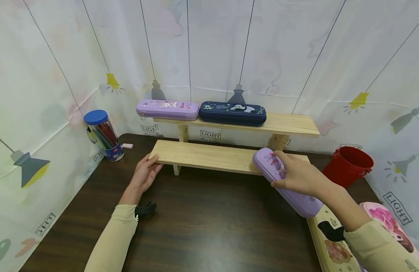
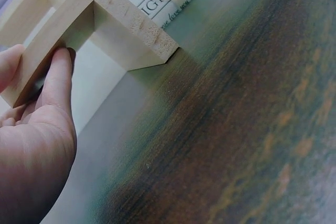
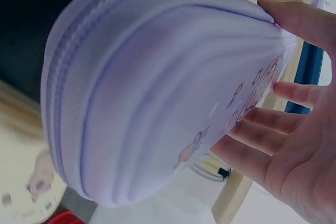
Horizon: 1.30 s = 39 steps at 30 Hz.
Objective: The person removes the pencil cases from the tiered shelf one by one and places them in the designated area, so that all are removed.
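- Head view: the left hand (image 1: pixel 145 174) grips the left end of the lower board (image 1: pixel 202 154), thumb above and fingers beneath.
- Head view: the right hand (image 1: pixel 302 175) holds the held lilac case (image 1: pixel 299 204) across its width, thumb and fingers on opposite sides. The case slants in front of the lower board's right part; contact with the board cannot be confirmed.
- Head view, completed portion: a second lilac case (image 1: pixel 168 109) and a navy panda case (image 1: pixel 232 113) lie end to end on the upper board (image 1: pixel 291 124).
- Head view, outstanding portion: the held lilac case is not yet set down. A cream case (image 1: pixel 326 247) and a pink case (image 1: pixel 393 223) lie at the right, off both boards; the work is judged partly complete.
- Left wrist view: the grip is narrow, closed over the board's thickness. A wooden support (image 2: pixel 136 27) stands beneath the board, near the fingers.
- Right wrist view: the grip spans the case, thumb at the zipper side, fingertips at the printed lid. The zipper appears closed along the visible edge.
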Each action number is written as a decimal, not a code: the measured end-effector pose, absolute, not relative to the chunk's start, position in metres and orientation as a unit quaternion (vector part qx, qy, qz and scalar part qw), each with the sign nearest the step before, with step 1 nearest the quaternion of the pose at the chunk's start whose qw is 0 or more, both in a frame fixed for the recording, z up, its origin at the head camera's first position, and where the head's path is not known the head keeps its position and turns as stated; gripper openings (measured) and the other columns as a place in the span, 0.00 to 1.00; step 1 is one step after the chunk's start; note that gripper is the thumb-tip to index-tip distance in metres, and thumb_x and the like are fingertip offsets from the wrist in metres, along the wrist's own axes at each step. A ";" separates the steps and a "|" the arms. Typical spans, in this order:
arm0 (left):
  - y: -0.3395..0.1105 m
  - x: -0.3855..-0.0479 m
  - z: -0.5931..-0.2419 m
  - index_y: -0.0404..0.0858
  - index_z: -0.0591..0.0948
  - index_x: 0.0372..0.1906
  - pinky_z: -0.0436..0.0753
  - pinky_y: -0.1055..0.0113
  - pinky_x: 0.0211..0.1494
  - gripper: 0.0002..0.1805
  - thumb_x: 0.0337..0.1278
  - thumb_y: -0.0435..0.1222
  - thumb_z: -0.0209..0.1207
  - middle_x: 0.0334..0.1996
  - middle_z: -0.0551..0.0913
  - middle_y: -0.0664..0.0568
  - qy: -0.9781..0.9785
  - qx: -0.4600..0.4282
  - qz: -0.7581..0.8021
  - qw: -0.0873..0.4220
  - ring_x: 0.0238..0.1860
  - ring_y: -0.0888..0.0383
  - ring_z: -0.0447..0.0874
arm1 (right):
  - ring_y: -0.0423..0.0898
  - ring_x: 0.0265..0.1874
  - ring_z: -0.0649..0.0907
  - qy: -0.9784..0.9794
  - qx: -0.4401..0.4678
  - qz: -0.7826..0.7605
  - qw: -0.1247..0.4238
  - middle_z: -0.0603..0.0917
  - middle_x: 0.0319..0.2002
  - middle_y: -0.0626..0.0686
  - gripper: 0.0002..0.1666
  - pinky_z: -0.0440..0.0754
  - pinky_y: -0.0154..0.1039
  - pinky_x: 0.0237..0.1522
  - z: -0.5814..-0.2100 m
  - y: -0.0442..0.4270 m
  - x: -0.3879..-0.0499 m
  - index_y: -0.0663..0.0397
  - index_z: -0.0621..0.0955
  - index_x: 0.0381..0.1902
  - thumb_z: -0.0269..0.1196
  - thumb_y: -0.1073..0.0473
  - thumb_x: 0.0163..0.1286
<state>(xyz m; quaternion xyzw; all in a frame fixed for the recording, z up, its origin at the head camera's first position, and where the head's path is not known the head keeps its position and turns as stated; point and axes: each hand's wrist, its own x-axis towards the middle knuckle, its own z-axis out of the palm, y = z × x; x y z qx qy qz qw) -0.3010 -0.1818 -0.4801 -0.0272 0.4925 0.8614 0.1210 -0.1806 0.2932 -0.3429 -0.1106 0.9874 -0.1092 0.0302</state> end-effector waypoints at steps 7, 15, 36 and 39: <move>-0.182 -0.301 -0.482 0.44 0.48 0.80 0.78 0.73 0.65 0.38 0.75 0.39 0.52 0.77 0.56 0.42 0.497 -0.016 0.859 0.119 0.71 0.58 0.69 | 0.55 0.45 0.84 0.984 -0.127 -0.118 0.051 0.77 0.62 0.65 0.58 0.87 0.58 0.41 -0.356 0.275 -0.172 0.44 0.60 0.75 0.74 0.39 0.51; -0.182 -0.301 -0.480 0.42 0.49 0.80 0.79 0.72 0.64 0.38 0.74 0.39 0.52 0.77 0.56 0.41 0.494 -0.009 0.862 0.113 0.72 0.56 0.68 | 0.50 0.42 0.83 0.981 -0.143 -0.121 0.048 0.79 0.60 0.60 0.56 0.87 0.56 0.44 -0.364 0.261 -0.164 0.42 0.61 0.74 0.74 0.40 0.52; -0.182 -0.299 -0.482 0.44 0.50 0.80 0.79 0.75 0.63 0.35 0.76 0.39 0.49 0.77 0.55 0.40 0.501 -0.002 0.858 0.114 0.72 0.57 0.67 | 0.52 0.45 0.84 0.973 -0.166 -0.114 0.114 0.81 0.56 0.61 0.56 0.85 0.54 0.44 -0.409 0.252 -0.152 0.47 0.65 0.72 0.74 0.36 0.50; -0.182 -0.299 -0.481 0.44 0.50 0.80 0.78 0.74 0.64 0.36 0.76 0.40 0.50 0.77 0.55 0.40 0.505 0.000 0.856 0.113 0.73 0.57 0.67 | 0.53 0.45 0.84 0.974 -0.158 -0.108 0.117 0.80 0.56 0.63 0.57 0.85 0.54 0.43 -0.410 0.253 -0.152 0.49 0.65 0.72 0.74 0.35 0.50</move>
